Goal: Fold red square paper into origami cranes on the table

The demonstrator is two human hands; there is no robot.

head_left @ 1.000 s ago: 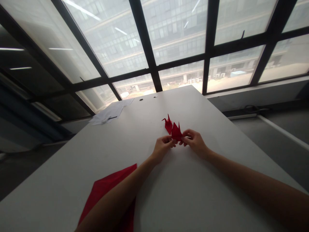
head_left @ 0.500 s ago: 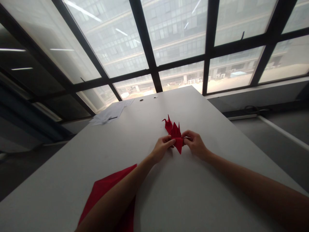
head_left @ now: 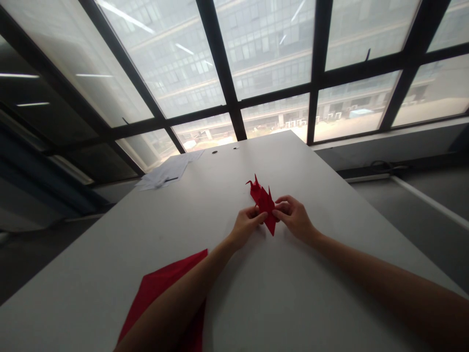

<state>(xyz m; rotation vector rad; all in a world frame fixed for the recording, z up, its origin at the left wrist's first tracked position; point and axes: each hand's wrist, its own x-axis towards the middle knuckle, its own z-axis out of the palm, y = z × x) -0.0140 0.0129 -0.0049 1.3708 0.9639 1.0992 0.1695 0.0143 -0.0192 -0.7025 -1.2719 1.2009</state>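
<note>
One red fold pinched between left hand, right hand (crane behind).

Matt red paper model on a smooth matt table.

Plain red half-folded paper piece, matching red paper crane behind it, red flat sheet near the edge, pale grey tabletop, white papers, black window frame

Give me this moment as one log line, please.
left hand: pinches red paper fold | right hand: pinches it too | red crane: behind it | red sheet: by left forearm
</note>
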